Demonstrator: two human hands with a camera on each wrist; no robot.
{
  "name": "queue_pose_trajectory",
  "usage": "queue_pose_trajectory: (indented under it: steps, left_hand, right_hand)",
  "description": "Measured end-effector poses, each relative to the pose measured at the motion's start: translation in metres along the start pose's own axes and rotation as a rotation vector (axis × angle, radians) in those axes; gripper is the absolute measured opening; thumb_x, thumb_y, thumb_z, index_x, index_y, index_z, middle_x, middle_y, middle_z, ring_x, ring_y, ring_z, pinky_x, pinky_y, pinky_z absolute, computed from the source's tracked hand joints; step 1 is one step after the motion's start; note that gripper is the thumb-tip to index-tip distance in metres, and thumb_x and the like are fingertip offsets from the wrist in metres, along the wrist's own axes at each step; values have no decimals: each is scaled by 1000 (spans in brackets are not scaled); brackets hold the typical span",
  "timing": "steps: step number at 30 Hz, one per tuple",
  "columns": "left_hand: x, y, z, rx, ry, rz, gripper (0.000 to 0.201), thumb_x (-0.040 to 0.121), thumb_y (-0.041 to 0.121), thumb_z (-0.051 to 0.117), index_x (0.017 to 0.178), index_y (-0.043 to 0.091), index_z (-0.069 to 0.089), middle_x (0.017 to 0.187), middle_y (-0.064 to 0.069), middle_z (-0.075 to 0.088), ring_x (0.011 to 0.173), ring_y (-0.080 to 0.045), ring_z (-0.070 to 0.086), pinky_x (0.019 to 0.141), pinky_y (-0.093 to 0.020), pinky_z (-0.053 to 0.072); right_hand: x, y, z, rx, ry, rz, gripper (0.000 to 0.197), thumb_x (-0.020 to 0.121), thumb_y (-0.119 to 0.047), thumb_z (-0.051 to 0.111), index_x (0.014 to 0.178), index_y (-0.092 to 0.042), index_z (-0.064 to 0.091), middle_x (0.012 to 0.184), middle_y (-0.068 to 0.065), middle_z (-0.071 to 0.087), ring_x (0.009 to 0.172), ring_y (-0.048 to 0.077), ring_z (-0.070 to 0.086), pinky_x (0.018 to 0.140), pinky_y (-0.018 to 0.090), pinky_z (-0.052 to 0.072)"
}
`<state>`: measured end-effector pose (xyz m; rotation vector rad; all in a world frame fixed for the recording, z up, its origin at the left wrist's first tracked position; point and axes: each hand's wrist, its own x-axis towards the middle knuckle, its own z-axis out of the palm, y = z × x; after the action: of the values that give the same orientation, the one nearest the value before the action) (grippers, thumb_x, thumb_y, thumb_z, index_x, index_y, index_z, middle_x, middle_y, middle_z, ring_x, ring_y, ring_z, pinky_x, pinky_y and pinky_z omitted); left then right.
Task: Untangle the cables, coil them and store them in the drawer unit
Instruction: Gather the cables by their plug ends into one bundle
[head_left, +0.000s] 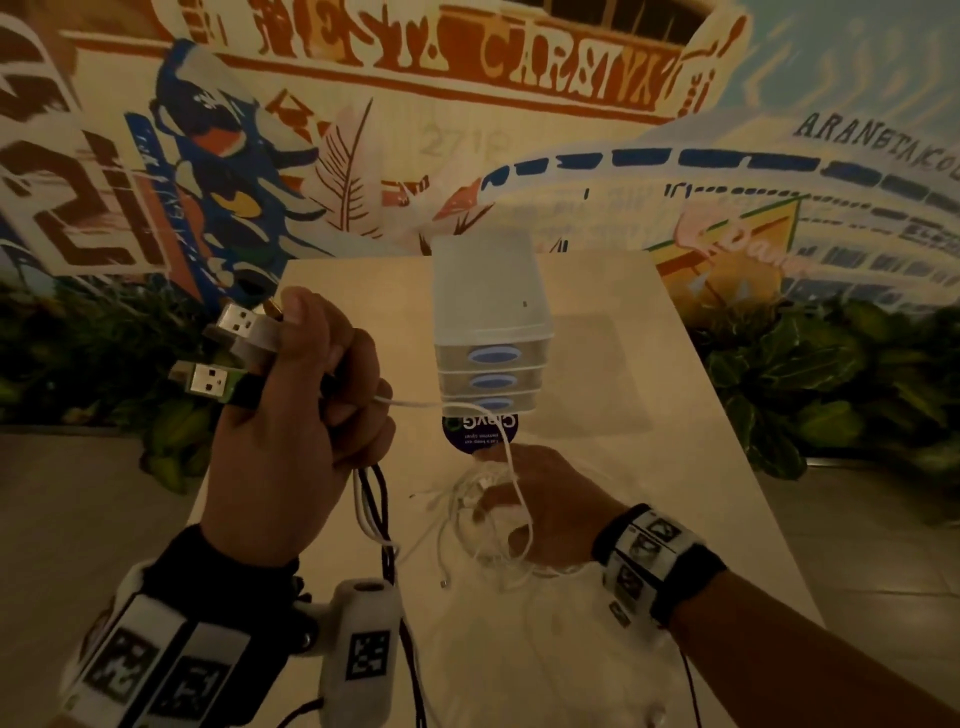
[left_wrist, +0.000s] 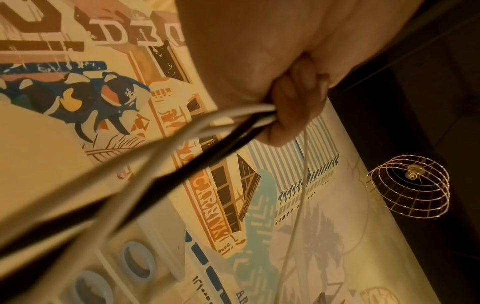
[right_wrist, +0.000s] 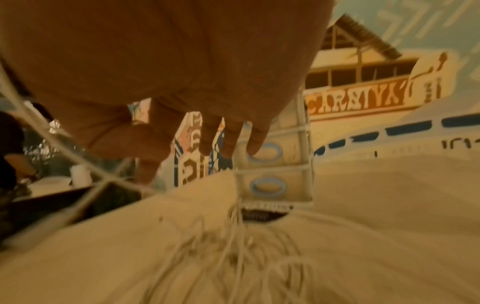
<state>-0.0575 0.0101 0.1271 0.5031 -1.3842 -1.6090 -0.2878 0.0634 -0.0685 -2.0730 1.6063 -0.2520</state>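
My left hand (head_left: 296, 410) is raised over the table's left edge and grips a bundle of cables. USB plugs (head_left: 223, 348) stick out past its thumb side. Black and white cables (head_left: 376, 512) hang below the fist, and the left wrist view shows the curled fingers (left_wrist: 293, 107) round those cables (left_wrist: 197, 142). A thin white cable (head_left: 415, 402) runs from this fist and drapes over my right hand (head_left: 545, 499). That hand hovers low over a tangle of white cables (head_left: 467, 499), with its fingers (right_wrist: 213, 131) spread and holding nothing. The white drawer unit (head_left: 491, 317) stands behind, all three drawers closed.
The pale table (head_left: 649, 415) is narrow, with edges close on both sides. A round purple sticker (head_left: 480, 428) lies at the foot of the unit. Leafy plants (head_left: 810, 374) and a painted wall stand behind. A wire lamp (left_wrist: 407, 185) hangs overhead.
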Motion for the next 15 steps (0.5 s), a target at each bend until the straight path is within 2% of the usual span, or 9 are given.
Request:
queue_pose_trajectory:
  steps: [2,4,5,6,7,9,11,13,15]
  left_hand:
    - [-1,2,-1,40,50,-1,42,104,49,32,75,17,32,57,5,28,41,-10,16,44,-20,19]
    - [-2,1,-3,58,80,-16,41,105,44,29,74,17,33,57,2,28,42,-11,17,44,-22,19]
    - [-3,1,-4,69,94,-18,40,104,43,30,74,17,34,58,2,28,42,-12,18,44,-22,19]
    - [-3,0,-4,83,103,-13,39,105,42,32,74,17,34,59,1,28,43,-12,18,44,-23,20]
    - [-3,0,-3,98,106,-5,39,105,41,33,75,16,32,60,1,29,44,-13,19,44,-23,20]
    - [-3,2,-4,124,111,15,40,105,42,34,76,14,28,60,1,28,44,-12,19,44,-23,19]
    - [-3,7,-11,122,141,16,45,106,47,36,76,15,27,59,1,25,44,-12,17,44,-23,17]
    - [-2,12,-22,81,173,1,43,100,53,39,74,19,31,58,3,22,43,-11,15,43,-22,16]
    - [-2,16,-32,38,182,-7,40,95,57,40,73,24,35,56,6,23,42,-8,16,41,-18,19]
  right_hand:
    - [-12,-6,-17,105,275,28,59,78,-42,53,137,-41,54,159,-6,35,145,21,35,115,48,36]
    - [-21,-25,-35,453,425,-21,52,92,-43,51,143,-32,53,153,-5,46,142,14,42,117,42,37]
    - [-24,-41,-44,696,379,-44,47,98,-47,49,139,-27,59,147,-4,54,139,16,47,117,41,37]
    - [-27,-56,-53,886,259,-35,48,101,-55,45,131,-25,67,139,-1,62,134,18,53,117,42,37]
    - [-31,-70,-61,981,135,-18,56,100,-64,41,115,-23,75,127,2,69,125,21,60,115,43,39]
    - [-43,-83,-70,1031,-19,-47,71,98,-71,37,76,-13,72,90,5,75,90,22,70,97,34,47]
    - [-56,-80,-83,1023,11,-48,72,95,-68,48,63,-5,60,63,7,63,62,21,61,73,29,48]
    - [-66,-54,-95,760,156,55,66,90,-63,60,66,-2,59,59,6,61,58,17,58,66,28,47]
    - [-76,-7,-92,419,244,236,60,86,-68,59,68,-12,65,67,1,66,67,10,63,74,28,47]
